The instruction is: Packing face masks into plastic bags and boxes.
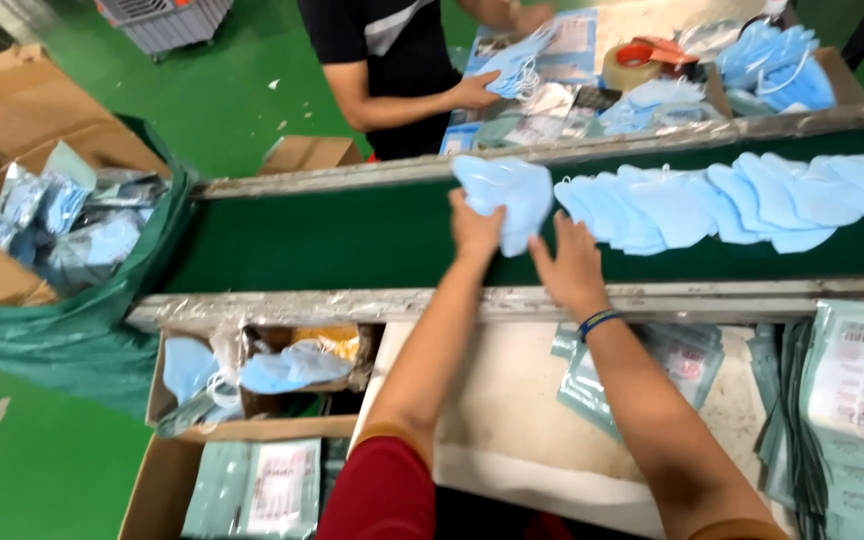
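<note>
Both my arms reach forward over a dark green conveyor belt point(332, 240). My left hand point(476, 228) grips a small stack of light blue face masks point(508, 190) and lifts it off the belt. My right hand point(570, 266) lies just right of the stack with its fingers spread, touching the lower edge of the masks. A blue band sits on my right wrist. A long overlapping row of blue masks point(742, 198) stretches along the belt to the right.
Across the belt a person in a black shirt point(392, 50) holds masks beside a tape roll point(626, 66). Left stands a green-lined cardboard box point(62, 220) of packets. Near me are a box of masks point(272, 368), flat pouches point(857, 400) and a white table point(512, 420).
</note>
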